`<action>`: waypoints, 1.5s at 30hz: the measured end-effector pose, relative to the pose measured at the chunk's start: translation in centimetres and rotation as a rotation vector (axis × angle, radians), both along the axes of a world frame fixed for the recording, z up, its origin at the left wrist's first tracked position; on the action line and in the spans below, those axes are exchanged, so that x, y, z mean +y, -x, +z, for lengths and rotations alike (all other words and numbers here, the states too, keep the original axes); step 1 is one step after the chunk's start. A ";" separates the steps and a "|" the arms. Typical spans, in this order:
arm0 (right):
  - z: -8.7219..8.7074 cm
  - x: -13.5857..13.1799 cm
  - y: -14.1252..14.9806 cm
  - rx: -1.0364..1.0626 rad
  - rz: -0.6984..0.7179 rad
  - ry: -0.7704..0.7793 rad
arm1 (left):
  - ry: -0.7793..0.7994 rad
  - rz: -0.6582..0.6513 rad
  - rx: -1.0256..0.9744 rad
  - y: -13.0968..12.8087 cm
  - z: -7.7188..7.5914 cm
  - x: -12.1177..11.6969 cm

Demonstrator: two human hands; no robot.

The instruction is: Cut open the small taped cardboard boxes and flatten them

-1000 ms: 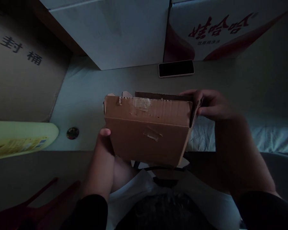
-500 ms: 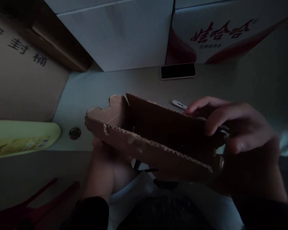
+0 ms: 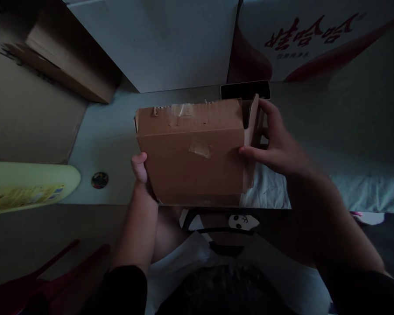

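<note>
A brown cardboard box (image 3: 193, 168) is held up in front of me, one broad side facing me. Clear tape sticks to that side and to the panel above it. My left hand (image 3: 139, 168) grips the box at its left edge, thumb on the near face and the other fingers hidden behind. At the right end, my right hand (image 3: 274, 140) has fingers at the top of an end flap that stands slightly apart. Its thumb presses near the box's right edge. The inside of the box is mostly hidden.
A phone (image 3: 246, 90) lies behind the box, before a white carton with red lettering (image 3: 305, 39). On the left are a yellow-green bottle (image 3: 29, 186), a small round object (image 3: 100, 180) and a large carton (image 3: 26, 113). The table's front edge runs below the box.
The box has been turned so its open top no longer faces me and a broad side does. My right hand has shifted up and left with it. The white cutter is now out of sight.
</note>
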State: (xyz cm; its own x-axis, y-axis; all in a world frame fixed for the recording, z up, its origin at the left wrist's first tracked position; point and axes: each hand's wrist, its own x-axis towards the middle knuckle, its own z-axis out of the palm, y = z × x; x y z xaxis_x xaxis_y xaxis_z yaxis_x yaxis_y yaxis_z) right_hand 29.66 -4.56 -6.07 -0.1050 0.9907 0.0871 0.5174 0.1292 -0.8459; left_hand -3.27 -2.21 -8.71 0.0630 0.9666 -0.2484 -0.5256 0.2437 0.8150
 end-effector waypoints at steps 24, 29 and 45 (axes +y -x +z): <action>1.7 0.3 -1.8 -0.161 0.026 -0.025 | 0.211 -0.034 -0.070 -0.6 -0.4 1.4; -0.5 0.4 2.0 -0.430 -0.108 -0.063 | 0.217 -0.094 -0.110 -0.9 -0.6 0.7; -2.8 1.6 0.2 -0.055 -0.031 -0.100 | 0.049 -0.005 -0.084 -0.1 -0.7 0.9</action>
